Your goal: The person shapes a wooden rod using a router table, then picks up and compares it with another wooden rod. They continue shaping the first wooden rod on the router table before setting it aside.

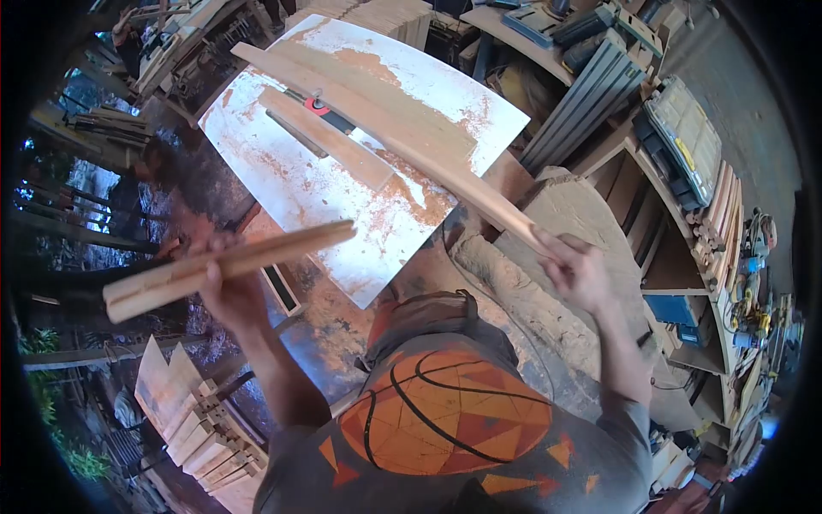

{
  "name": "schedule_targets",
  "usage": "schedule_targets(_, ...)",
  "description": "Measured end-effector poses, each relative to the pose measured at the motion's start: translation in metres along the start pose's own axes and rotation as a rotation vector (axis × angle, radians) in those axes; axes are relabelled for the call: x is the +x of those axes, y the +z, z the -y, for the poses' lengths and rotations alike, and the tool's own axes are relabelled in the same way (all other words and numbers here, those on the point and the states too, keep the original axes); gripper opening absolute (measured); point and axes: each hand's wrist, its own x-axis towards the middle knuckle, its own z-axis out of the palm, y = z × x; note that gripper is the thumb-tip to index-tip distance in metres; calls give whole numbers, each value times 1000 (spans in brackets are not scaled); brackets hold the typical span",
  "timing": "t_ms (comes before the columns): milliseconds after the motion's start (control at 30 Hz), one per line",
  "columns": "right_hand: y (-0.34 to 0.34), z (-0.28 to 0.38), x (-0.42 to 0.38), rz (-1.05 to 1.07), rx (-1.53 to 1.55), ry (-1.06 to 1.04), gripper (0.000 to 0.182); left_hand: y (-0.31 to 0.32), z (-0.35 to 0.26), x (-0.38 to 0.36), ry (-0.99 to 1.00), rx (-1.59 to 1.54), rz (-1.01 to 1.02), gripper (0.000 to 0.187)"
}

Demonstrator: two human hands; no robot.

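My left hand [229, 291] is closed around a short grooved wooden piece [291, 247], held in the air left of a white tabletop [325, 257] dusted with sawdust. My right hand [575, 270] grips the near end of a long wooden strip [411, 152]. The strip's far part lies across the tabletop, passing beside a metal bit in a red ring [317, 105]. A shorter flat board [330, 141] lies on the bit's other side. My left hand is slightly blurred, and its far fingers are partly hidden by the piece.
A large cut log slab [578, 223] stands right of the tabletop. Shelving [676, 248] with a clear-lidded case [683, 128] and stacked wooden sticks [719, 214] runs along the right. Several cut wood pieces [201, 437] are piled lower left. A person [126, 38] is at the far upper left.
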Motion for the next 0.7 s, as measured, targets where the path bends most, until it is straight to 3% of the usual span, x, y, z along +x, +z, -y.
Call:
schedule_targets(133,37,33,26,-99,153,107,55,2,44,39,-127,-320,101,29)
schedule_targets(200,64,40,27,-305,534,-4,47,6,55,50,-229,-471,138,24)
schedule_targets(300,85,53,18,-315,693,-10,46,47,73,43,-284,-382,-269,18)
schedule_targets(333,89,54,16,-322,727,-51,48,51,80,42,-297,-386,-262,18)
schedule_targets(367,91,53,16,-290,769,-46,63,53,90,41,-313,-363,-274,18)
schedule_targets(400,89,57,15,-304,761,-31,63,57,98,38,-334,-338,-287,19)
schedule_targets(500,72,74,21,-255,568,112,88,74,112,27,-423,-318,-251,19)
schedule_targets(633,68,77,30,-290,471,149,82,89,134,13,-517,-338,-254,18)
schedule_targets(700,72,68,29,-457,353,28,70,100,139,3,-496,-319,-203,14)
